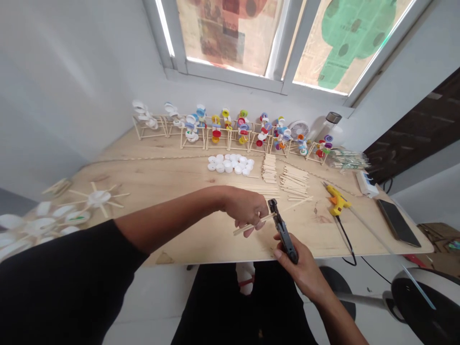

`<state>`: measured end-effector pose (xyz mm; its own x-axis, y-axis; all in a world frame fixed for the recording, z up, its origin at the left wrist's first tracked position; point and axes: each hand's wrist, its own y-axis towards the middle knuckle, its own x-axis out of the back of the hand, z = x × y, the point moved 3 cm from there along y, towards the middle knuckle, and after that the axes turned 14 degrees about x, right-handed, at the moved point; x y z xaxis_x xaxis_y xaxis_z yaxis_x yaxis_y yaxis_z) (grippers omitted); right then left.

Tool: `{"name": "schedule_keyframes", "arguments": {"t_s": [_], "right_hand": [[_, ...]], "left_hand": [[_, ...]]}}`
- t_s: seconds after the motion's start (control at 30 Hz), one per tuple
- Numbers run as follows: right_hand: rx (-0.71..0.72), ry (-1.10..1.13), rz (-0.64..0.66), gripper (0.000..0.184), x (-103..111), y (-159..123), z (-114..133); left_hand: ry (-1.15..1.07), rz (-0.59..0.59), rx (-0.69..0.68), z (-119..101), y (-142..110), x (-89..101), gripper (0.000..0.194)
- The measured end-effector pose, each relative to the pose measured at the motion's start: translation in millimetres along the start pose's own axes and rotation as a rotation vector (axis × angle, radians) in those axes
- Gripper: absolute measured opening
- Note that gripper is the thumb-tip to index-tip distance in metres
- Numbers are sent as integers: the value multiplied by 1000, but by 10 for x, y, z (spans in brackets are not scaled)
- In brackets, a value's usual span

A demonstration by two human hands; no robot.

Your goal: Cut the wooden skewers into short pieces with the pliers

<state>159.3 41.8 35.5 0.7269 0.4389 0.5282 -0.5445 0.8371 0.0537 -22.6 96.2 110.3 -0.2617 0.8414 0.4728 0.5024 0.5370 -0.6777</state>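
Observation:
My left hand (245, 206) is closed around thin wooden sticks (240, 231), whose ends poke out below the fingers and to the right. In my right hand (305, 268) is a dark pair of pliers (284, 234), pointing up and away from me. The head of the pliers is at the right end of the held sticks; whether the jaws are closed on them I cannot make out. Just beyond the hands lie a pile of cut sticks (293, 181), a stack of shorter sticks (269, 167) and a group of white bottle caps (228, 166).
Along the wall stands a row of stick frames with coloured caps (215, 129). A yellow glue gun (338, 200), a phone (398, 223) and a power strip (367, 184) lie at the right. A stick-and-cap wheel (98, 198) lies on the left. The table's front edge runs close beneath my hands.

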Motion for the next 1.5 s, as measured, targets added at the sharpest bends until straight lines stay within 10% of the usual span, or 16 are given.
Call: {"name": "schedule_keyframes", "arguments": {"t_s": [0.53,1.33,1.5], "right_hand": [[-26,33,-20,26,-41,-11,-75],[42,-236,-109,31,-127,62,-172],[20,-250,-164,32,-145,87,-215]], "left_hand": [[-68,184,-34,-6,143,91,9],[219,-83,87,-74,138,160,12],[388,-344,76,-95,106,91,15]]}}
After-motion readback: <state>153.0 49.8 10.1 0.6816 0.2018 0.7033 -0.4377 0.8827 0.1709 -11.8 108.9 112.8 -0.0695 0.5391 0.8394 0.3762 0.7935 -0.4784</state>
